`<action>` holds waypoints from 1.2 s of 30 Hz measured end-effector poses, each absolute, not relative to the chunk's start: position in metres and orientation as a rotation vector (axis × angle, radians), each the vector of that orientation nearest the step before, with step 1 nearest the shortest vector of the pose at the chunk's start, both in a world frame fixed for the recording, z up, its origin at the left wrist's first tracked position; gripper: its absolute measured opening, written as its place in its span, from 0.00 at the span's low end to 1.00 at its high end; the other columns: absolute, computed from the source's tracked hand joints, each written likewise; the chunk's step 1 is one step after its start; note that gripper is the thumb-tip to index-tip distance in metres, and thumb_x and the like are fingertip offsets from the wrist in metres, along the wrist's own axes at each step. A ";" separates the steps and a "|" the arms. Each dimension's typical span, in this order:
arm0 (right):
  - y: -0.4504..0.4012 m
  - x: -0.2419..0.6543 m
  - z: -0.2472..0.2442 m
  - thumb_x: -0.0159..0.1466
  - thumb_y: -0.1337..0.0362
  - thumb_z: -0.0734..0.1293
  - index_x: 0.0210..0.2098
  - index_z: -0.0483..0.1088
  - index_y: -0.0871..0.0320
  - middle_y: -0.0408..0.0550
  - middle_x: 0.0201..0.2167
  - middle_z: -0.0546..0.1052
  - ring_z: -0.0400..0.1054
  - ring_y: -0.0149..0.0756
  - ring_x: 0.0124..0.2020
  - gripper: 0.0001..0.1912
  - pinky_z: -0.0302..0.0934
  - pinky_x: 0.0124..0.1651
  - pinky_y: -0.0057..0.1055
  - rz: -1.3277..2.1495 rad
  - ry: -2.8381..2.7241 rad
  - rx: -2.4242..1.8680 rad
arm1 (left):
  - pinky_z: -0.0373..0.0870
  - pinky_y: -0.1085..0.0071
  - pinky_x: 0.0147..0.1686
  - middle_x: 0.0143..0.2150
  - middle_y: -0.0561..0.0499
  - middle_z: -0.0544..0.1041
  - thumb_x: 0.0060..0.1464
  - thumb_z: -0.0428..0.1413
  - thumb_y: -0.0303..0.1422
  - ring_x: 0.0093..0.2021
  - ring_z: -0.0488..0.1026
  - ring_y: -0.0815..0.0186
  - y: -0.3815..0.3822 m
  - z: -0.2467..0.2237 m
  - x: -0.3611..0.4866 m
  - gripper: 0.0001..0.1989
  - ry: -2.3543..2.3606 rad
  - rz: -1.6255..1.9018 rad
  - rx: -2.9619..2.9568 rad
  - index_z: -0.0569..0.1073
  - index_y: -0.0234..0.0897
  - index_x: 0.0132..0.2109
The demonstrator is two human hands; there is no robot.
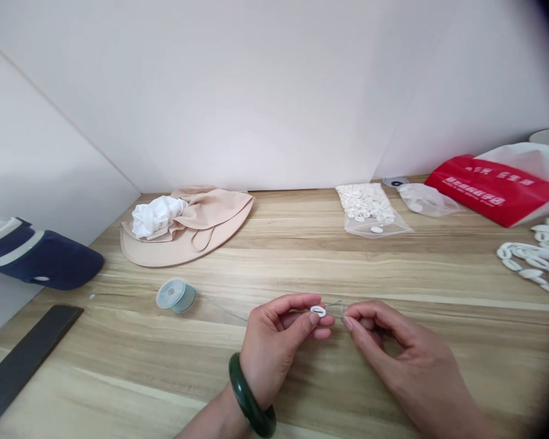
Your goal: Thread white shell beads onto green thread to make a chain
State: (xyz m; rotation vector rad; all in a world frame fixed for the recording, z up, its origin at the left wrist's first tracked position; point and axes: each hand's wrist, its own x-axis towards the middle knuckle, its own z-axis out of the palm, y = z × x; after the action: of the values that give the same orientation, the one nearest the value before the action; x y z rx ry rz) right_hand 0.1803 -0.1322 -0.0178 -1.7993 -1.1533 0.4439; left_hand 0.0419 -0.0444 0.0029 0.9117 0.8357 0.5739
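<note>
Between the thumb and fingers of my left hand (279,335) is a small white shell (318,311) with a dark slit facing up. My right hand (393,347), just to its right, pinches a thin grey-green cord (333,314), which forms a small loop between the two hands. A pale blue-green spool (176,296) lies on the wooden table (187,378) to the left, and its thread runs over to my left hand. A dark green bangle (249,396) circles my left wrist.
Behind lie a beige hat (210,213) with white cloth, a clear bag of shells (368,207), a smaller bag (427,200) and a red packet (494,189). Strung shells (537,262) rest at right; a dark bar (27,366) and navy object (55,259) at left.
</note>
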 end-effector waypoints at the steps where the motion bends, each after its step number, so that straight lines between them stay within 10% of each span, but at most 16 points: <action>1: -0.132 0.180 -0.017 0.59 0.63 0.63 0.27 0.69 0.54 0.39 0.22 0.73 0.68 0.29 0.23 0.05 0.59 0.24 0.22 0.457 -1.146 -1.809 | 0.76 0.70 0.40 0.37 0.45 0.80 0.47 0.62 0.31 0.40 0.78 0.59 -0.045 0.003 0.042 0.11 0.832 0.570 0.909 0.77 0.31 0.40; 36: -0.131 0.179 -0.011 0.61 0.63 0.62 0.28 0.70 0.55 0.41 0.23 0.75 0.69 0.31 0.24 0.07 0.63 0.26 0.23 0.575 -1.300 -1.777 | 0.75 0.69 0.41 0.37 0.45 0.81 0.46 0.63 0.31 0.39 0.78 0.60 -0.046 0.003 0.043 0.13 0.837 0.562 0.915 0.77 0.31 0.40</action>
State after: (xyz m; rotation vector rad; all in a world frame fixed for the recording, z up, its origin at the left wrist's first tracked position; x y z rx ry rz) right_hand 0.1794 -0.1312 -0.0113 -1.7772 -1.3000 0.5747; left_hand 0.0430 -0.0459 0.0028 0.9149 0.8368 0.5619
